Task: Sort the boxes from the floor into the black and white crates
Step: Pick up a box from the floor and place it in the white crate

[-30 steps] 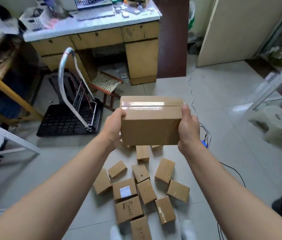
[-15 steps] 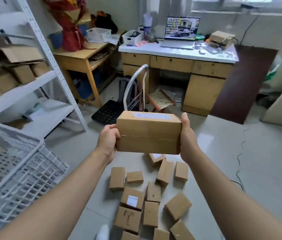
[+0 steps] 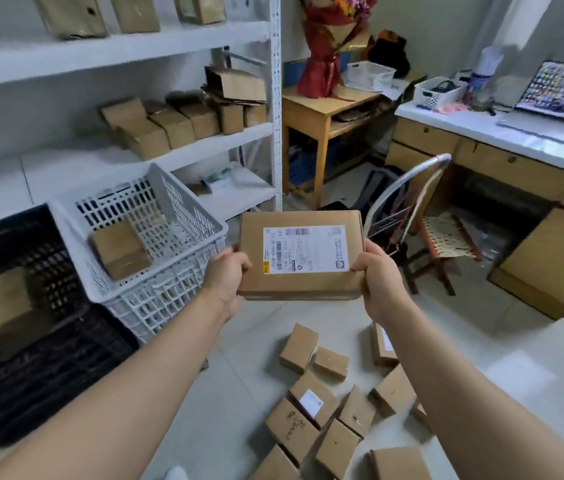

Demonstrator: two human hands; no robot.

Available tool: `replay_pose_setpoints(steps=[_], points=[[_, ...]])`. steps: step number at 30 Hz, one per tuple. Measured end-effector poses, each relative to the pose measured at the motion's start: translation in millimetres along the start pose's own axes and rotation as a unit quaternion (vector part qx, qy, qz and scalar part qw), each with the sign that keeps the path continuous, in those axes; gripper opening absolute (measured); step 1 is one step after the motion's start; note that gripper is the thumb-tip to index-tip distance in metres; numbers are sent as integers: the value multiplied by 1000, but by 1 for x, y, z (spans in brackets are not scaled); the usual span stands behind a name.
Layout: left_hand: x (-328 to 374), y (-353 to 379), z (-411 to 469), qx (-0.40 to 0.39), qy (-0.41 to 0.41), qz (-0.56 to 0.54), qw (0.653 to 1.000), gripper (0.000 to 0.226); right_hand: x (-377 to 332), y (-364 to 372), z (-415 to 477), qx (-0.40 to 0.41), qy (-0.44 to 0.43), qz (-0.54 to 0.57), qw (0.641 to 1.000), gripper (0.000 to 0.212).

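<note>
I hold a flat brown cardboard box (image 3: pixel 325 282) with a white shipping label facing up, in mid air in front of me. My left hand (image 3: pixel 226 277) grips its left edge and my right hand (image 3: pixel 375 277) grips its right edge. Just left of the box stands the white crate (image 3: pixel 183 216) with one brown box (image 3: pixel 119 249) inside. The black crate (image 3: pixel 48 368) sits at the far left, also holding a brown box (image 3: pixel 0 306). Several small brown boxes (image 3: pixel 322 410) lie scattered on the floor below my arms.
A white metal shelf (image 3: pixel 275 109) with several cardboard boxes stands behind the crates. A folding hand cart (image 3: pixel 401 192) and a small woven stool (image 3: pixel 446 237) stand ahead on the right. Wooden desks (image 3: pixel 529 237) with a laptop line the far right.
My view has swung left, bringing both crates and the shelf into sight. The held box has tilted so its labelled top faces me, and it now hangs next to the white crate.
</note>
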State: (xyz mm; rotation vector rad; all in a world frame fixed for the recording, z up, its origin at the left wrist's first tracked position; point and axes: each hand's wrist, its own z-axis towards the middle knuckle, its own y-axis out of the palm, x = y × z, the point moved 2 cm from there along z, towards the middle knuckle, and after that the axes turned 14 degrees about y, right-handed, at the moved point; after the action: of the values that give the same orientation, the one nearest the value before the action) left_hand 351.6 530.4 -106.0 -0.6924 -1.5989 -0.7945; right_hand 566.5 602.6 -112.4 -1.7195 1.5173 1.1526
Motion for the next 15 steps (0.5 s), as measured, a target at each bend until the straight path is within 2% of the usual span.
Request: replay_pose_setpoints(steps=[4, 8, 10, 15], points=[[8, -52, 23, 25, 19, 4, 1000, 37, -2, 60, 18, -18, 5, -15, 1000, 55], [24, -123, 55, 74, 22, -2, 997, 45, -3, 144, 36, -27, 11, 22, 999, 43], [33, -160, 76, 113, 25, -9, 993, 50, -3, 187, 43, -10, 18, 45, 999, 51], [62, -237, 136, 136, 28, -66, 988, 43, -6, 287, 69, -9, 8, 61, 998, 51]])
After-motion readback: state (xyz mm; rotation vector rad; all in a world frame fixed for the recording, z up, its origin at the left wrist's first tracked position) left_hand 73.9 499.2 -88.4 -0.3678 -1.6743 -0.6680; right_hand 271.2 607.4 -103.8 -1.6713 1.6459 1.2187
